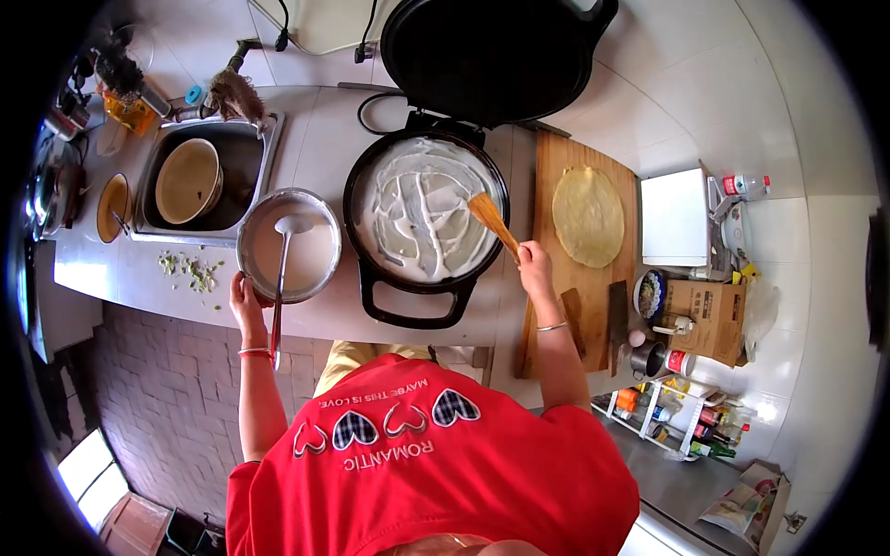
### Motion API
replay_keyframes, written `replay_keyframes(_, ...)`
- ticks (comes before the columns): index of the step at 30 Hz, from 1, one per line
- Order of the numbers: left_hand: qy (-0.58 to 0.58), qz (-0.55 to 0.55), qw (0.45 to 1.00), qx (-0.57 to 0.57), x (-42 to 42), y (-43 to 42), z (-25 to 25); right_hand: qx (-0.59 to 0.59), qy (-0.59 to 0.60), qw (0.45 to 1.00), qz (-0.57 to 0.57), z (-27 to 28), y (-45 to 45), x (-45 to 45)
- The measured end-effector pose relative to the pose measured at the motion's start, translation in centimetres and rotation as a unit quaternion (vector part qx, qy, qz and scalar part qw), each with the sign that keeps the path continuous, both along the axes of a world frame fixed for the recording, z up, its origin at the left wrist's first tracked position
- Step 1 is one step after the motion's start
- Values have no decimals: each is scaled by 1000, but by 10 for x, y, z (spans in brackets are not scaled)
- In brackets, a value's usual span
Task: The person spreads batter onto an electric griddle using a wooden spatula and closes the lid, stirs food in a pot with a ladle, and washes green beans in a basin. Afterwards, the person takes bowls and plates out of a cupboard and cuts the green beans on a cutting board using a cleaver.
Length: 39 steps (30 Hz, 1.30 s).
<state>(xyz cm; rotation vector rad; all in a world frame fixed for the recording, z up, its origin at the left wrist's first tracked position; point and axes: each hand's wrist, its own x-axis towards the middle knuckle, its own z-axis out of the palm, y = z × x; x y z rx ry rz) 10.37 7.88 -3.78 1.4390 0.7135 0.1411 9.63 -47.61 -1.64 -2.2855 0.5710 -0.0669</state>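
Note:
My right hand point(534, 269) is closed on the handle of a wooden spatula point(493, 224), whose flat end lies over the right part of a round black griddle point(356, 208). White batter point(426, 208) is spread across the griddle in uneven streaks. On the left, my left hand point(246, 301) holds the rim of a metal bowl point(243, 243) of pale batter. A ladle point(281, 269) rests in that bowl, its red handle leaning over the near rim beside my left hand. The griddle's black lid point(487, 60) stands open behind.
A cooked pancake point(589, 218) lies on a wooden board point(547, 167) at the right. At the left are a sink point(243, 167) with a bowl point(188, 181) in it and scattered green scraps point(195, 271). Bottles and a cardboard box point(705, 320) stand far right.

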Motion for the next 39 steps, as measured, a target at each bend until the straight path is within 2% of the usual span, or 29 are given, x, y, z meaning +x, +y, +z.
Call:
replay_keyframes(2, -5, -4, 1000, -1, -1, 2, -6, 19, -43, 999, 14, -11, 21, 8)
replay_keyframes(4, -19, -19, 1000, -9, -3, 4, -8, 48, -39, 998, 33, 0, 54, 37)
replay_keyframes(8, -6, -17, 1000, 0, -2, 3, -3, 107, 56, 991, 59, 24, 114, 106)
replay_keyframes(14, -8, -26, 1000, -3, -2, 5, -5, 7, 38, 998, 51, -18, 85, 143)
replay_keyframes(16, -9, -24, 1000, -15, -2, 3, -4, 1, 0, 1000, 17, -25, 63, 131)
replay_keyframes(18, -17, -39, 999, -19, -4, 7, -8, 126, 60, 989, -45, -8, 48, 105)
replay_keyframes(21, -32, -36, 999, -23, -3, 8, -13, 162, 97, 976, -110, 12, 38, 59)
replay_keyframes(24, -35, -48, 998, -21, -3, 12, -18, 201, 89, 966, -134, 14, 45, 13)
replay_keyframes(27, -27, -47, 998, -17, -1, 9, -13, 291, 96, 935, -178, 20, 75, -27)
replay_keyframes(29, -30, -49, 998, -28, 0, 9, -12, 349, 96, 913, -190, 16, 101, -53)
replay_keyframes(34, -38, -80, 995, -47, -2, 15, -12, 530, 98, 817, -202, 45, 174, -95)
replay_keyframes(39, -26, -84, 995, -37, -2, 16, -10, 529, 56, 836, -138, 63, 214, -94)
